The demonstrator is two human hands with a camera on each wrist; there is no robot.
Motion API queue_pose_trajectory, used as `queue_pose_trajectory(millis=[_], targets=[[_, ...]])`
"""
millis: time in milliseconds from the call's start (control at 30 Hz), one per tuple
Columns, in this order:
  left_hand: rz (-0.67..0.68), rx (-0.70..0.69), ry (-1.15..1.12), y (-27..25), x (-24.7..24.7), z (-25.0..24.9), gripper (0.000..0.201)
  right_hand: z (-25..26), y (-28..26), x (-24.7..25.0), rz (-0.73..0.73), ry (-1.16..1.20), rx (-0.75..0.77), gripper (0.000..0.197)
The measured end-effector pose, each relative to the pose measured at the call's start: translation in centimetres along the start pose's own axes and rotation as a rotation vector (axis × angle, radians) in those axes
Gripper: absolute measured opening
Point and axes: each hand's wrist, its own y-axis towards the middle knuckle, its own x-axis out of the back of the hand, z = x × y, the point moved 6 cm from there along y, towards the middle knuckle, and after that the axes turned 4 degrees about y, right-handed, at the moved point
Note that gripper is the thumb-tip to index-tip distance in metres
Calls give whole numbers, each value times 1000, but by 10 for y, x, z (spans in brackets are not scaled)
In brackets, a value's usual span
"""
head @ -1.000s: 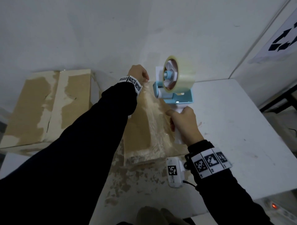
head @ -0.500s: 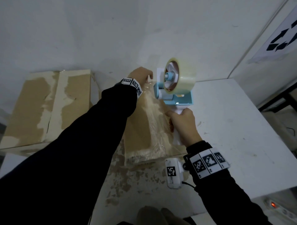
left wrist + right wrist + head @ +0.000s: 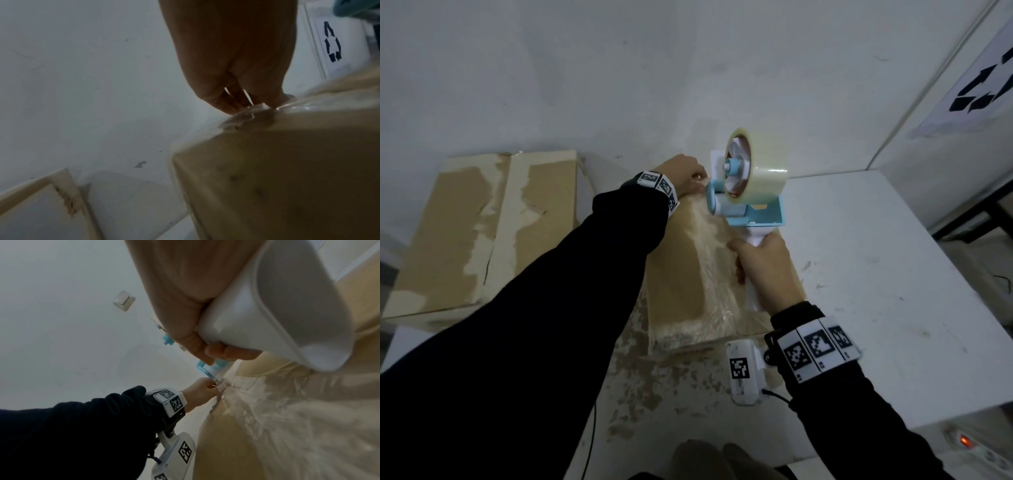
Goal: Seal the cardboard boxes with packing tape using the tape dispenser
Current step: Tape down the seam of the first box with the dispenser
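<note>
1. Right hand (image 3: 768, 270) gripped tape dispenser (image 3: 748, 197) by its white handle.
2. Left hand (image 3: 683, 173) pinched clear tape end at far top edge of cardboard box (image 3: 681, 270).
3. Second box (image 3: 479, 229) stood left, on white table (image 3: 876, 274).

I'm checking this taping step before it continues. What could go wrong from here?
1. The left hand pinches the tape end at the box's far edge; a slip could wrinkle it.
2. The tape dispenser, gripped in the right hand, sits close to those fingers and could catch them.
</note>
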Motion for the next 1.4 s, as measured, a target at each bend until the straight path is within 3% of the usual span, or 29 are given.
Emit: queue_pose_trajectory(millis=[133, 233, 400, 533, 667, 833, 1067, 1200, 1400], targets=[[-71, 12, 64, -9, -1, -6, 28, -7, 2, -4, 3, 16, -2, 11], [-152, -8, -74, -18, -2, -1, 36, -10, 1, -4, 20, 31, -7, 9], [-196, -73, -159, -45, -3, 4, 43, -13, 4, -5, 30, 7, -18, 24], [-101, -131, -64, -62, -16, -10, 48, -17, 4, -9, -1, 47, -31, 27], [-4, -56, 19, -60, -17, -16, 49, -20, 4, -11, -7, 66, -29, 27], [190, -45, 324, -54, -33, -23, 48, -18, 6, -10, 1, 124, -20, 27], [167, 12, 136, -65, -37, -17, 52, -17, 7, -9, -21, 116, -40, 22], [141, 85, 119, -71, -52, -15, 49, -18, 3, -9, -8, 73, -31, 28], [80, 134, 131, -67, -54, -12, 50, -17, 1, -11, 3, -32, -15, 21]])
